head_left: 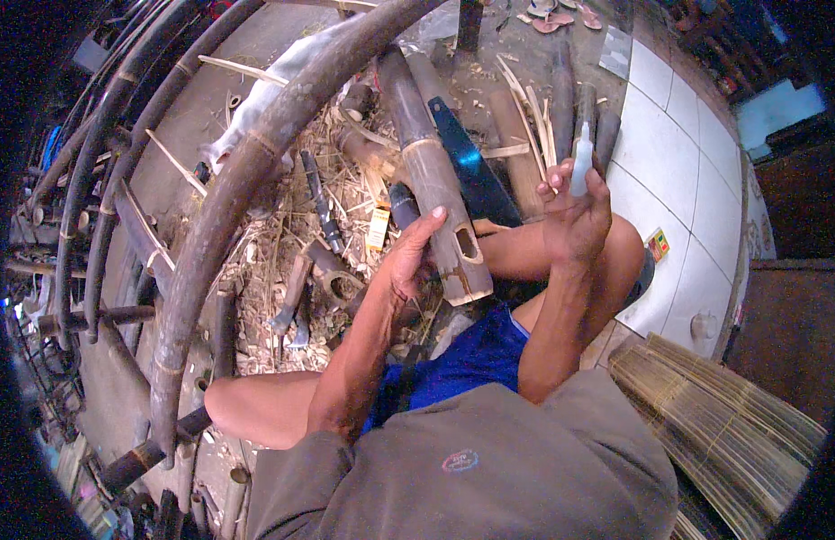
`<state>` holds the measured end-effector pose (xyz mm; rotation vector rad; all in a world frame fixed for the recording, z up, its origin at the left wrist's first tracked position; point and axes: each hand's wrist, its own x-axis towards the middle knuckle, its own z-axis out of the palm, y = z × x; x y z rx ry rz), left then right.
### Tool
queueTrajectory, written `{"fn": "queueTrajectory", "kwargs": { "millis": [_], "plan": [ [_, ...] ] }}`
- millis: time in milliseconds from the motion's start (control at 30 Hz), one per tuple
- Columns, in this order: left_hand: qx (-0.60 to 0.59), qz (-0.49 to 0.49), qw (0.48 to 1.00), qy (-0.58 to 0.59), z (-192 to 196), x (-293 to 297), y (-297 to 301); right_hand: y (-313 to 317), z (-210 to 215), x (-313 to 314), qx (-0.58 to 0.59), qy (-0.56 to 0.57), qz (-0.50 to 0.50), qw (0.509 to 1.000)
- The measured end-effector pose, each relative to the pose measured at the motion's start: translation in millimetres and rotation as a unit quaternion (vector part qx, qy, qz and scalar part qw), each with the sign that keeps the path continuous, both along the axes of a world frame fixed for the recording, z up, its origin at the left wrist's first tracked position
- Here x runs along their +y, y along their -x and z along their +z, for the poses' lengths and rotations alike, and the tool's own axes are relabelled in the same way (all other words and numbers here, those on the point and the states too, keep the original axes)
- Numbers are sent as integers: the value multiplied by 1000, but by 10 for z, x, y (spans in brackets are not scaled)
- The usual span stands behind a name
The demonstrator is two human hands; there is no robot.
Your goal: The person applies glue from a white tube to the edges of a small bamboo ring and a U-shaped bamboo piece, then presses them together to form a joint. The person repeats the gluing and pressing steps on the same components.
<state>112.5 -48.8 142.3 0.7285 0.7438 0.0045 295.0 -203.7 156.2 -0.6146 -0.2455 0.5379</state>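
We see the left hand (pixel 412 256) curled against the left side of a brown bamboo tube (pixel 424 171), its thumb laid on the upper face and its other fingers mostly hidden behind the wall, so we take it as gripping the piece near its closer end. The tube slants across the middle of the view, from upper left down toward the lap, over the blue shorts (pixel 462 355); an oval hole (pixel 467 243) is cut through it close to that near end. The right hand (pixel 577 216) is raised to the right of the tube, apart from it, fingers closed around a small translucent squeeze bottle (pixel 581 166) whose narrow nozzle points away from the body. Between the tube and this hand we find a dark handsaw blade (pixel 476 162) with a blue glint, and beyond it some thin split bamboo strips (pixel 532 117). Left of the tube, pale shavings (pixel 264 256) cover the ground, with a small yellow-and-white box (pixel 378 229) lying among them. A thick bamboo pole (pixel 246 171) sweeps past on the left, bent-looking toward the rim. On the right we have white floor tiles (pixel 656 175) and, lower down, a bamboo slat mat (pixel 719 414).
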Motion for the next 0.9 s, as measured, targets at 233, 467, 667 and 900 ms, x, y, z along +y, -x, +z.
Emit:
{"fn": "queueTrajectory", "kwargs": {
  "millis": [233,467,667,900],
  "plan": [
    [-89,35,990,108,144,-173,48,-15,-6,-62,-35,-6,-11,999],
    [-192,88,967,139,298,-433,-59,-19,173,-251,-64,-11,-56,996],
    [-301,89,934,172,677,-688,-176,-36,510,-926,-96,-3,-184,978],
    [-368,83,902,208,1065,-1190,-182,126,814,-1506,-121,-11,-334,935]
  ]
}}
